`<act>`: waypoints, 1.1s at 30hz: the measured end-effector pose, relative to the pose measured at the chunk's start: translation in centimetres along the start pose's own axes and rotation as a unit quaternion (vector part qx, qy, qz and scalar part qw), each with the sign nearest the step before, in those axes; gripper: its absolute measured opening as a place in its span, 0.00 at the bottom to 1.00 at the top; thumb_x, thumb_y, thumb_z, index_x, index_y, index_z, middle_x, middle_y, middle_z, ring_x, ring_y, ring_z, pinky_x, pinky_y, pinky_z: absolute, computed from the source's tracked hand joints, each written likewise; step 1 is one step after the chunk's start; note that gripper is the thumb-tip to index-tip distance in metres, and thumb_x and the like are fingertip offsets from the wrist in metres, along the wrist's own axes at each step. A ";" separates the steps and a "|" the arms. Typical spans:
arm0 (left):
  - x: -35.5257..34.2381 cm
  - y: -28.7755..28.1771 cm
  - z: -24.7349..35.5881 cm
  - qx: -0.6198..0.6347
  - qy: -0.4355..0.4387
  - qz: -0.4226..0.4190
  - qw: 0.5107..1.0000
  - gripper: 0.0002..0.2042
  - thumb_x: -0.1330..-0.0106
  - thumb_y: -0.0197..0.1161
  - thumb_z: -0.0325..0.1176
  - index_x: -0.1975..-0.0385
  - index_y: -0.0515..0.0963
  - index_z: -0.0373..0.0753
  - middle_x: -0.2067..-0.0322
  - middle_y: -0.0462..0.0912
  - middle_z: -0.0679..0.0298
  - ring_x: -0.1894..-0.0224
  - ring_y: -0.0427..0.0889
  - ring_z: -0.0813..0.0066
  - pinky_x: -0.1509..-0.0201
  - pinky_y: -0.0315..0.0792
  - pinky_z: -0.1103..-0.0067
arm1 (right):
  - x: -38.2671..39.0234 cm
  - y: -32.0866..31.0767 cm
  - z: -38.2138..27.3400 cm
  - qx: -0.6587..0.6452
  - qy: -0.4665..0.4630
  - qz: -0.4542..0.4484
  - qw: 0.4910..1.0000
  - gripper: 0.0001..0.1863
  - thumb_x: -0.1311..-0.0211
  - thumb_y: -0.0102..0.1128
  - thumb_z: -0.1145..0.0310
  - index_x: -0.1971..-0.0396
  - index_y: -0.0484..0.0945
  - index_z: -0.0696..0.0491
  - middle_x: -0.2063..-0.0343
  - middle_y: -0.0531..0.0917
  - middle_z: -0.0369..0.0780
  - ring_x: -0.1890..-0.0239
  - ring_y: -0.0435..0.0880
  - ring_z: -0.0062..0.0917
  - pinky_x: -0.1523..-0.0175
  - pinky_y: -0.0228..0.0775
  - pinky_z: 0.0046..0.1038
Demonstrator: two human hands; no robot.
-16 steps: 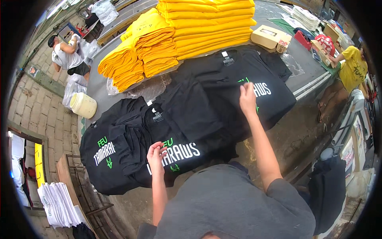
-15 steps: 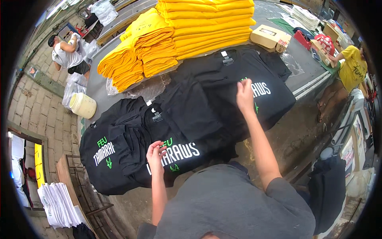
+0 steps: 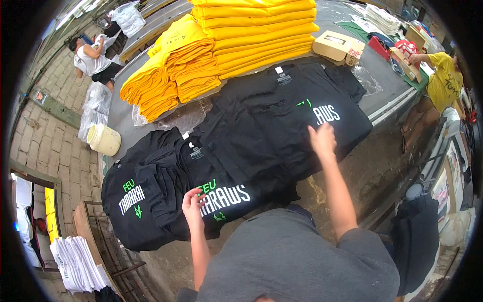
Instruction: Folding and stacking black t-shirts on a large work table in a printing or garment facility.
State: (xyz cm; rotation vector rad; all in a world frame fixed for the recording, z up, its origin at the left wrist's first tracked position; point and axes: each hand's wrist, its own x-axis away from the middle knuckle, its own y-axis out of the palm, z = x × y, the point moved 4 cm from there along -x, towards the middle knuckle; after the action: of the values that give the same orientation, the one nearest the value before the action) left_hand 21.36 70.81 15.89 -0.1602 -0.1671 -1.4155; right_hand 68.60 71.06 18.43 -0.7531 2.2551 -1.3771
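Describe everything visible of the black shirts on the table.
The black shirts lie in overlapping layers along the near side of the grey table and seem to drape over its edge. The fabric looks soft and matte, bunched and creased between the left and middle prints. Three fronts show white and green lettering, the right one partly hidden; collars have small pale tags. The left hand is at the middle print, the right hand below the right one; firm contact is unclear.
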 end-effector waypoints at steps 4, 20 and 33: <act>0.4 -1.7 -0.5 0.010 -0.009 0.034 0.999 0.08 0.33 0.51 0.30 0.59 0.75 0.37 0.61 0.80 0.65 0.63 0.80 0.77 0.63 0.73 0.83 | 0.8 1.4 4.5 -0.132 -0.069 -0.142 0.979 0.25 0.46 0.61 0.55 0.63 0.73 0.65 0.61 0.78 0.56 0.51 0.75 0.47 0.51 0.68 0.38; 0.2 2.7 1.9 0.004 0.058 -0.040 0.997 0.07 0.33 0.51 0.27 0.60 0.75 0.37 0.61 0.80 0.64 0.63 0.80 0.79 0.64 0.73 0.84 | 12.1 -0.5 -11.4 -0.314 -0.450 0.014 0.836 0.13 0.51 0.62 0.66 0.69 0.74 0.58 0.60 0.78 0.51 0.54 0.75 0.43 0.48 0.66 0.38; -0.2 4.1 2.9 -0.041 0.061 -0.044 0.996 0.07 0.32 0.49 0.27 0.61 0.76 0.36 0.62 0.80 0.66 0.65 0.79 0.80 0.63 0.72 0.84 | -5.8 0.3 -7.8 -0.284 -0.283 0.040 0.915 0.08 0.49 0.59 0.76 0.69 0.71 0.58 0.71 0.79 0.47 0.65 0.78 0.46 0.62 0.67 0.40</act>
State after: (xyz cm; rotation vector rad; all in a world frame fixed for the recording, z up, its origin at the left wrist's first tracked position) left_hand 25.38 72.18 18.64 -0.1351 -0.0159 -1.5157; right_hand 68.50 80.12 21.89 -1.0577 2.1541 -0.3563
